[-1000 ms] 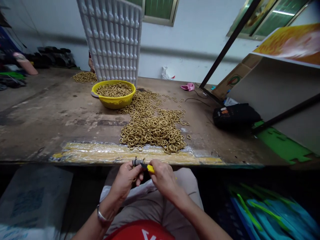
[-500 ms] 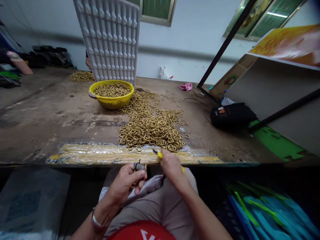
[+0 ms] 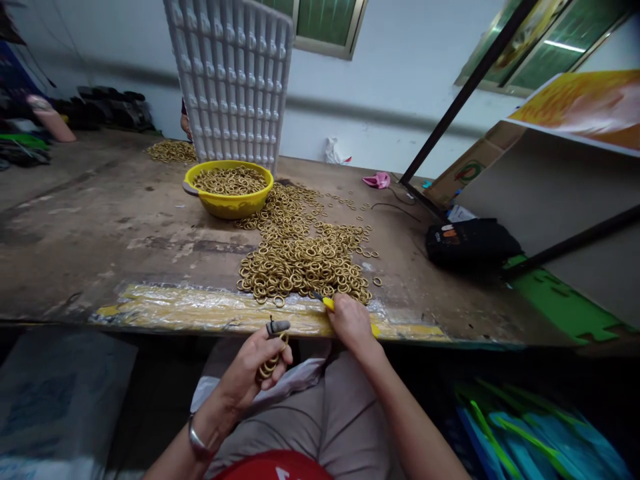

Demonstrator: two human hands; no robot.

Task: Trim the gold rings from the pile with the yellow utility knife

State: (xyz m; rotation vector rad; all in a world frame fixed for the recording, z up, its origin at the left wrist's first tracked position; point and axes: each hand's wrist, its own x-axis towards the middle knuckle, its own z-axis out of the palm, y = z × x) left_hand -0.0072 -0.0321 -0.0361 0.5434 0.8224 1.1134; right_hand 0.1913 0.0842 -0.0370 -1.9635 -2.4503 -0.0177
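Observation:
My left hand (image 3: 255, 369) is closed below the table edge on a stack of gold rings (image 3: 270, 363), with a grey cap on the fingertip above them. At the table's front edge my right hand (image 3: 353, 325) grips a small yellow-handled tool (image 3: 327, 303). The tool's dark tip touches the near side of a large pile of gold rings (image 3: 305, 257) spread over the worn wooden table (image 3: 100, 227). A yellow bowl (image 3: 229, 189) full of rings stands behind the pile.
A white plastic grid tray (image 3: 233, 73) stands upright behind the bowl, with part of another person behind it and a second ring heap (image 3: 170, 152) at the far left. A black bag (image 3: 470, 241) lies at the right by a slanted board. Yellow taped plastic (image 3: 175, 307) covers the front edge.
My right hand has left the left hand and moved forward with the tool onto the edge of the ring pile. The left hand has stayed low with its rings.

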